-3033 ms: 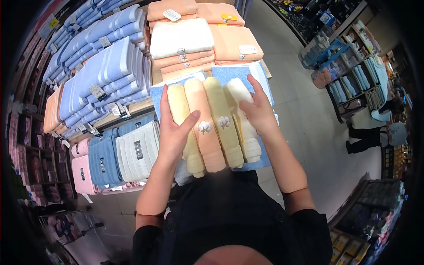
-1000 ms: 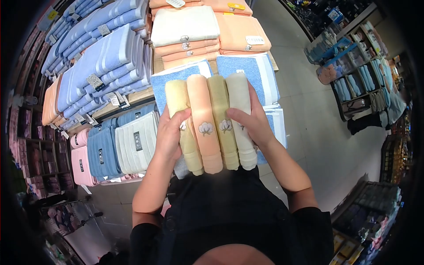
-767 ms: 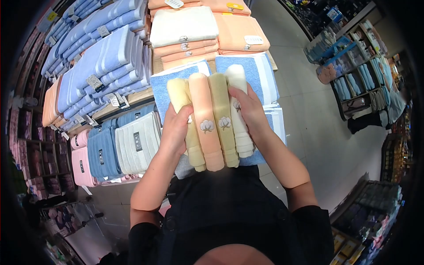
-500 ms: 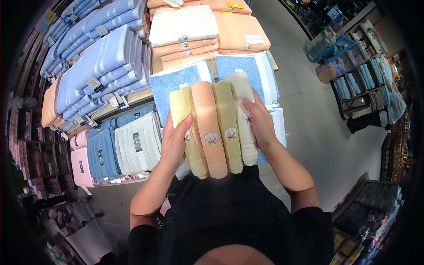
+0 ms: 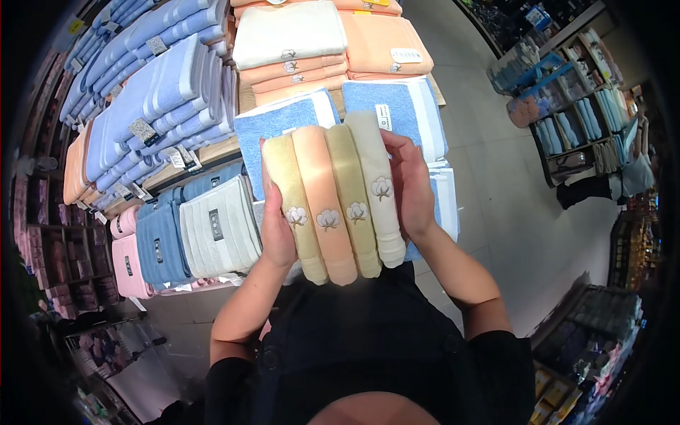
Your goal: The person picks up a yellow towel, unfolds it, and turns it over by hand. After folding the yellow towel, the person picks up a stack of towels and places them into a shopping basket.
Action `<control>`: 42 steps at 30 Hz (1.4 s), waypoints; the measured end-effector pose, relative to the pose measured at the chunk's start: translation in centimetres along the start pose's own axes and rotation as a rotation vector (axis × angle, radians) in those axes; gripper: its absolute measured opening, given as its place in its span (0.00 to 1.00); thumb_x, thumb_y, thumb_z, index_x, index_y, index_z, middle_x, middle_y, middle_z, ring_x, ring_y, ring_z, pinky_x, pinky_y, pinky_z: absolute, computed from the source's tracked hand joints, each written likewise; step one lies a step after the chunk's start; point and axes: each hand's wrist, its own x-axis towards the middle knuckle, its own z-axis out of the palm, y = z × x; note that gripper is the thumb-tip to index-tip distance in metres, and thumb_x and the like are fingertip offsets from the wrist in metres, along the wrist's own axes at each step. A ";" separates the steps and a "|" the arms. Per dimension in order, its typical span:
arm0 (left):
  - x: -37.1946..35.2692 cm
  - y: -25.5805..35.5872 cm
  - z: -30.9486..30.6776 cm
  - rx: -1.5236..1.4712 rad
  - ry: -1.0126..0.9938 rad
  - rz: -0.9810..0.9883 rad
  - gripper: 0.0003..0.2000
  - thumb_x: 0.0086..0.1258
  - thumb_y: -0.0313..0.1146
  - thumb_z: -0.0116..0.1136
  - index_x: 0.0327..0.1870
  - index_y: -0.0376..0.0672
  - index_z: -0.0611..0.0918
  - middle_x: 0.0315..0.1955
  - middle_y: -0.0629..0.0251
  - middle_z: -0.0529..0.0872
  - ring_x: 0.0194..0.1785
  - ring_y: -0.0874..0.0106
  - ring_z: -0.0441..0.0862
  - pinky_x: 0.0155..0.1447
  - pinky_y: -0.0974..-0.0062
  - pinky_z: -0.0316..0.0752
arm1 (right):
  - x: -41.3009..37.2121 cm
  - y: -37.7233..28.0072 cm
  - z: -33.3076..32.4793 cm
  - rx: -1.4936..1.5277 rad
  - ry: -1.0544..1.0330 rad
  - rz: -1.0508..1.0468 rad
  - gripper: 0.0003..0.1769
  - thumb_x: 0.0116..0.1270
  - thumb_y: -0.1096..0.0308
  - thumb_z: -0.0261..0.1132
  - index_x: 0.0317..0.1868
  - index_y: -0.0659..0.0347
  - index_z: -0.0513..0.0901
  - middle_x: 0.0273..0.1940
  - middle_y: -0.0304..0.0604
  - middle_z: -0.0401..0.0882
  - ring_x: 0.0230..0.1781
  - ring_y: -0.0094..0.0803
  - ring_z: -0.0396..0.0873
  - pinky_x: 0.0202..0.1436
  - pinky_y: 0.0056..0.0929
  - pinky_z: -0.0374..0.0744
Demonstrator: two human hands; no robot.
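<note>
Several rolled or folded towels stand side by side between my hands, each with a cotton-flower motif: a yellow towel (image 5: 289, 191), a peach towel (image 5: 323, 191), an olive towel (image 5: 352, 191) and a white towel (image 5: 373, 170). My left hand (image 5: 278, 230) presses on the outer side of the yellow one, its fingers partly hidden behind. Against the white towel's outer side rests my right hand (image 5: 414, 191), fingers curled around its edge. Just beyond the bundle lie blue towels (image 5: 397, 106) with white borders.
Stacks of light blue towels (image 5: 152, 95) are at the left, with grey towels (image 5: 219, 230) and dark blue towels (image 5: 157, 244) below. White towels (image 5: 287, 35) and peach towels (image 5: 386, 42) lie beyond. A shelf (image 5: 577, 117) stands across the aisle floor (image 5: 489, 142).
My left thumb has moved off the yellow towel's front and my right thumb off the white towel's front. The towels sit closer together, squeezed from both sides, and slightly further left.
</note>
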 end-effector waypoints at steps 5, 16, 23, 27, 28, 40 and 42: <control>0.9 1.5 1.0 0.561 -0.107 0.188 0.49 0.55 0.28 0.63 0.72 0.42 0.39 0.61 0.52 0.64 0.63 0.63 0.67 0.64 0.67 0.65 | 3.5 -1.4 1.7 0.130 0.156 0.069 0.22 0.72 0.47 0.48 0.51 0.55 0.70 0.39 0.36 0.72 0.40 0.19 0.70 0.42 0.19 0.71; 0.9 1.7 1.1 0.483 -0.087 0.129 0.50 0.51 0.21 0.62 0.72 0.40 0.40 0.57 0.54 0.68 0.59 0.65 0.71 0.62 0.69 0.68 | 3.3 0.0 0.2 0.006 0.012 -0.093 0.22 0.73 0.48 0.47 0.44 0.60 0.73 0.33 0.34 0.73 0.32 0.18 0.71 0.38 0.17 0.72; 0.7 1.4 1.0 0.636 -0.063 0.193 0.49 0.50 0.21 0.60 0.72 0.42 0.42 0.58 0.54 0.67 0.59 0.65 0.71 0.62 0.69 0.68 | 4.6 -2.4 -0.2 -0.416 -0.265 -0.212 0.26 0.54 0.52 0.71 0.46 0.61 0.74 0.46 0.38 0.75 0.46 0.23 0.72 0.51 0.24 0.72; 0.6 2.0 1.5 0.655 -0.046 0.161 0.48 0.49 0.20 0.59 0.72 0.42 0.43 0.57 0.54 0.67 0.58 0.65 0.71 0.62 0.69 0.68 | 5.1 -3.4 -0.3 -0.545 -0.279 -0.162 0.26 0.45 0.62 0.77 0.43 0.61 0.76 0.42 0.37 0.76 0.44 0.23 0.73 0.49 0.23 0.73; 0.6 2.1 1.5 0.664 -0.049 0.151 0.48 0.49 0.20 0.59 0.72 0.41 0.44 0.57 0.54 0.67 0.58 0.65 0.71 0.61 0.69 0.69 | 5.4 -2.9 -0.6 -0.484 -0.259 -0.128 0.25 0.45 0.64 0.77 0.42 0.61 0.77 0.40 0.36 0.76 0.42 0.23 0.74 0.48 0.23 0.73; 0.7 2.1 1.7 0.688 -0.093 0.157 0.48 0.50 0.20 0.59 0.72 0.39 0.42 0.57 0.52 0.67 0.58 0.65 0.71 0.60 0.70 0.70 | 5.2 -3.6 0.5 -0.371 -0.154 -0.183 0.17 0.48 0.70 0.74 0.39 0.62 0.80 0.36 0.35 0.79 0.38 0.20 0.75 0.45 0.22 0.75; 0.6 2.1 1.8 0.705 -0.097 0.171 0.48 0.50 0.20 0.59 0.72 0.39 0.42 0.57 0.52 0.68 0.58 0.65 0.72 0.60 0.70 0.70 | 5.0 -4.0 0.9 -0.427 -0.164 -0.240 0.17 0.48 0.69 0.74 0.39 0.62 0.80 0.36 0.35 0.79 0.38 0.20 0.75 0.45 0.22 0.75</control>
